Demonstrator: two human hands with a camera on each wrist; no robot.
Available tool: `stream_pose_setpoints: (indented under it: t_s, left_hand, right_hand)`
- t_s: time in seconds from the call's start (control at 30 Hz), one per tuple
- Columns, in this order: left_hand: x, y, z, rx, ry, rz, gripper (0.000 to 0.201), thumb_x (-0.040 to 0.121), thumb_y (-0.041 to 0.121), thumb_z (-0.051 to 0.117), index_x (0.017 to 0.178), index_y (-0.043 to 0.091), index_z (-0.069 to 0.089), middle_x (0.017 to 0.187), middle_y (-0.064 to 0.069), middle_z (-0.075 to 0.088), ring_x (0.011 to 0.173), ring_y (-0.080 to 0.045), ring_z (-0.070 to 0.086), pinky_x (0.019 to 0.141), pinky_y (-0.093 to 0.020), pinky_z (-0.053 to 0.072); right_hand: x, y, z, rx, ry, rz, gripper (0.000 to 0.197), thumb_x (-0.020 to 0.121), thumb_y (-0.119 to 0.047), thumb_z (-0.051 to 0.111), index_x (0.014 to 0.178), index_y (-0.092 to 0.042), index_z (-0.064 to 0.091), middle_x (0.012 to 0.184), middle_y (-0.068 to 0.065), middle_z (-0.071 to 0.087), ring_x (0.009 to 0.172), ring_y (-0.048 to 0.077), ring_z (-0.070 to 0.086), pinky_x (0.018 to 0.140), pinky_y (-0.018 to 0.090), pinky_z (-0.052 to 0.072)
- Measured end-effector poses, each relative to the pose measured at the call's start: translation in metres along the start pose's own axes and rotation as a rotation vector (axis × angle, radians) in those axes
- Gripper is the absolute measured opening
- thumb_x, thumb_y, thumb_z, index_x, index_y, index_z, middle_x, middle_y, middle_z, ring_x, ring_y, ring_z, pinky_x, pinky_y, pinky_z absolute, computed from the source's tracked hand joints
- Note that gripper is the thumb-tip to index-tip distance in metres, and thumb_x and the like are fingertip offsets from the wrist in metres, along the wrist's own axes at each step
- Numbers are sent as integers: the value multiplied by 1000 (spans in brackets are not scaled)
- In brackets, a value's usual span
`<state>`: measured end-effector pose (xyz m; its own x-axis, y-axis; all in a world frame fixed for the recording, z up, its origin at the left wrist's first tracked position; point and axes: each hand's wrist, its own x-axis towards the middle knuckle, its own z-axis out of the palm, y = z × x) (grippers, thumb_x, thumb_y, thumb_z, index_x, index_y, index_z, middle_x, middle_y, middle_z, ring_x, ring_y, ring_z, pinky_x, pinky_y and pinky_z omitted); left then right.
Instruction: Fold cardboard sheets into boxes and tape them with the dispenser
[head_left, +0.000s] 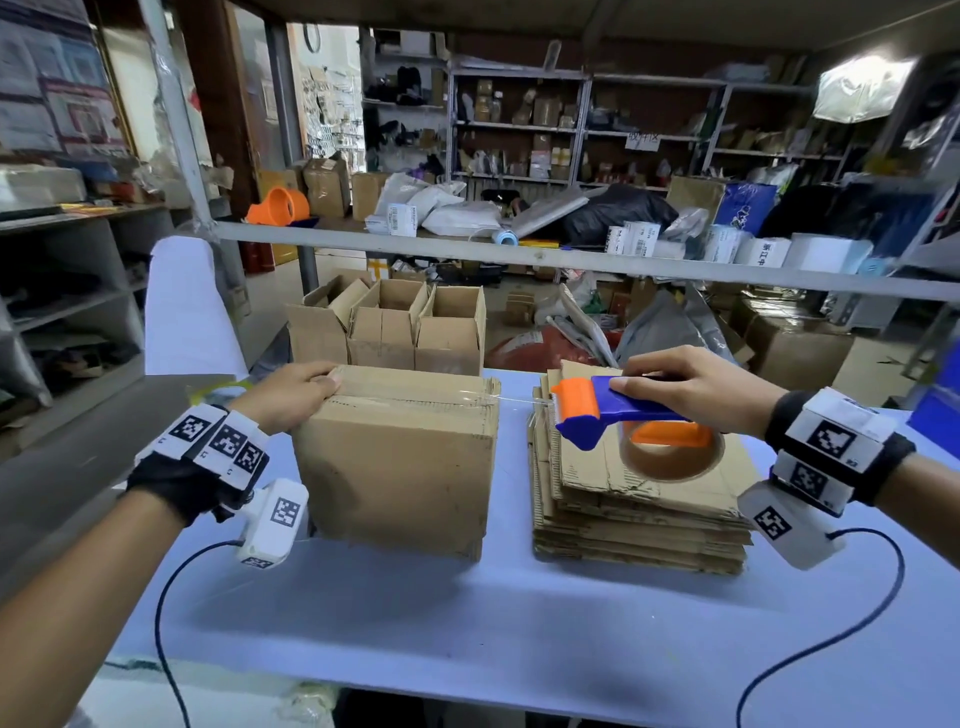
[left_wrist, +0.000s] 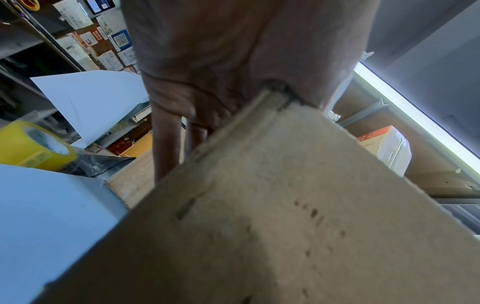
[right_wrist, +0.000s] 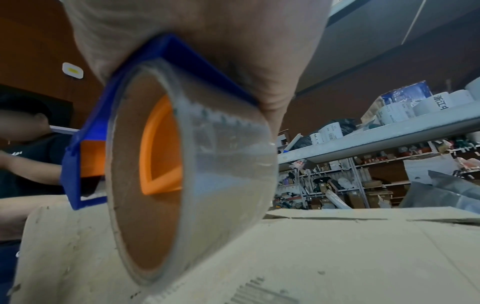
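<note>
Folded box (head_left: 400, 457): frame centre on the pale blue bench (head_left: 519, 623), top seam covered with clear tape. Left hand (head_left: 291, 397): grasping the box's upper left corner, fingers curled over its edge. Tape dispenser (head_left: 618, 410), blue and orange: right of centre, grasped by the right hand (head_left: 685, 384), above the stack of flat cardboard sheets (head_left: 639, 514). Three open boxes (head_left: 389, 327): behind, upper centre.

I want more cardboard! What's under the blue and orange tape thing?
A stack of flat cardboard sheets lies on the table below the tape dispenser gripped by the right hand. The roll covers part of the top sheet.
</note>
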<state>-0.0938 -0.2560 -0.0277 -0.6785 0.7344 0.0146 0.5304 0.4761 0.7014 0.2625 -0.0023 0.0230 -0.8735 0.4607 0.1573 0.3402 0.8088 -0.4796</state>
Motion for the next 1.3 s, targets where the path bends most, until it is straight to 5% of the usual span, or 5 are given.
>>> stream_pose_setpoints:
  t_s: [0.47, 0.77, 0.9, 1.07, 1.3]
  left_hand:
    - [6, 0, 5, -57, -2, 11, 35, 106, 26, 41, 135, 15, 58, 136, -9, 57, 126, -28, 50, 112, -44, 35]
    - [7, -3, 4, -54, 3, 9, 36, 106, 29, 42, 137, 19, 57, 136, -7, 56, 126, -28, 49, 109, -44, 38]
    - [8, -4, 8, -88, 16, 51, 33, 106, 25, 42, 133, 16, 59, 124, -1, 58, 113, -18, 49, 95, -30, 34]
    - [8, -3, 8, -78, 6, 50, 35, 107, 25, 40, 135, 15, 58, 121, 0, 55, 115, -19, 48, 96, -30, 32]
    - [12, -5, 9, -105, 12, 27, 36, 107, 27, 41, 137, 15, 57, 127, -2, 55, 116, -20, 47, 98, -32, 32]
  right_hand:
    - [9, 3, 20, -266, -83, 59, 38, 95, -59, 58, 74, -28, 65, 73, -7, 66, 72, 9, 61, 67, 36, 46]
    - [69, -23, 60, -260, -301, 156, 50, 90, -59, 63, 88, -11, 76, 72, 2, 64, 66, 17, 52, 67, 33, 41]
    - [76, -15, 70, -182, -293, 217, 50, 87, -57, 67, 84, -8, 75, 61, -2, 58, 55, 14, 48, 55, 28, 39]
    - [61, -22, 81, -377, -318, 107, 44, 91, -56, 64, 73, -17, 69, 71, 1, 63, 67, 17, 53, 64, 32, 40]
    - [-4, -45, 64, -507, -114, -129, 36, 95, -58, 57, 93, -23, 65, 81, -7, 67, 73, 16, 57, 65, 33, 45]
